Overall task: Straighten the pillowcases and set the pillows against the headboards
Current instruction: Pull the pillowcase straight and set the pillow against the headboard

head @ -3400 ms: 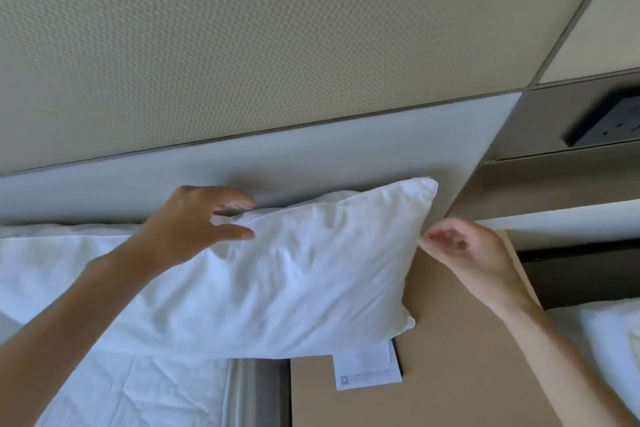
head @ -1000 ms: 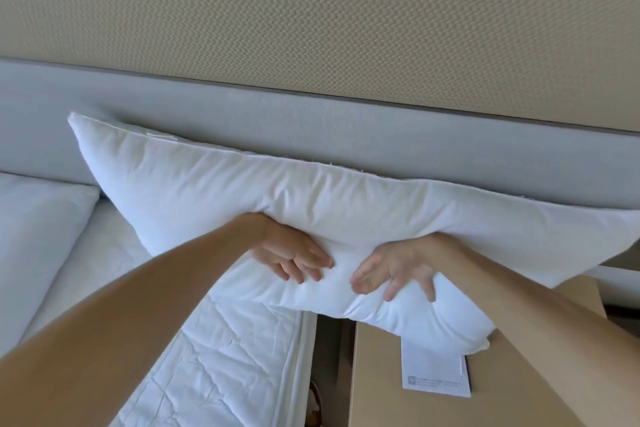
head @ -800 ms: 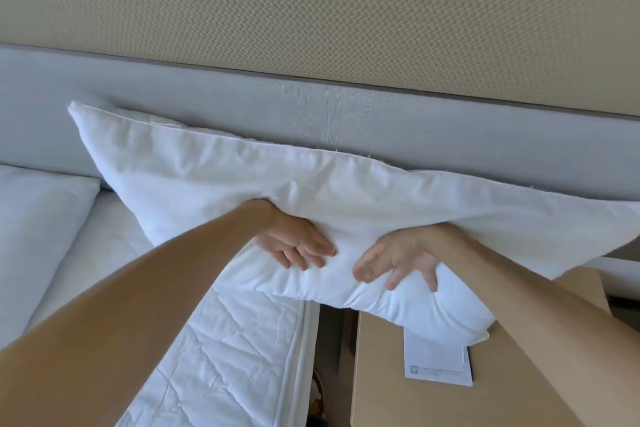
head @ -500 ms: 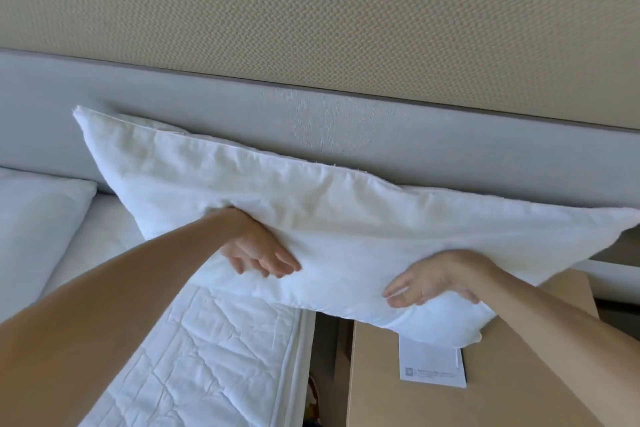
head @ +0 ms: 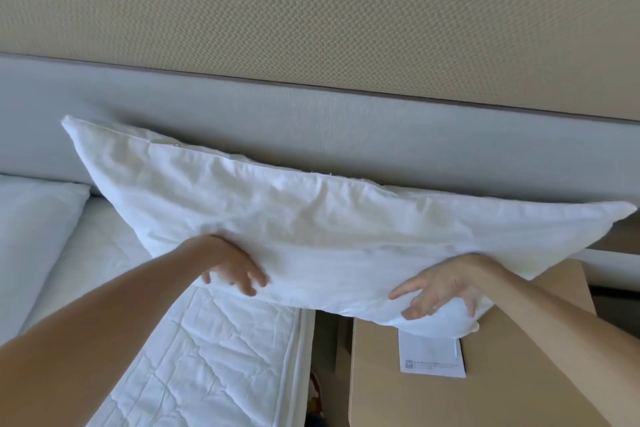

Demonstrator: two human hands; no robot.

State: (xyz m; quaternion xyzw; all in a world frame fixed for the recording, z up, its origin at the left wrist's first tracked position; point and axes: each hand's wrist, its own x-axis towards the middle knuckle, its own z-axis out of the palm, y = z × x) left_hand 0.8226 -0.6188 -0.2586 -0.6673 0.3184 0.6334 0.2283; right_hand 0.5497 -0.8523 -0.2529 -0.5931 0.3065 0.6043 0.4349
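Observation:
A white pillow point(head: 329, 218) in a creased pillowcase leans with its long top edge against the grey padded headboard point(head: 346, 135). It is tilted, left corner high, and its right end hangs over the nightstand. My left hand point(head: 235, 270) lies on the pillow's lower edge left of centre, fingers spread. My right hand point(head: 440, 291) presses flat on the lower right part, fingers apart. A second white pillow point(head: 31, 225) lies at the far left against the same headboard.
The quilted white mattress point(head: 207, 357) fills the lower left. A tan nightstand point(head: 433, 399) stands at the lower right with a white printed card point(head: 429, 357) partly under the pillow. A narrow gap separates bed and nightstand. A beige textured wall rises above the headboard.
My hands were side by side at the pillow's middle; they have slid apart along its lower edge, left hand leftward, right hand rightward. The pillow stays against the headboard.

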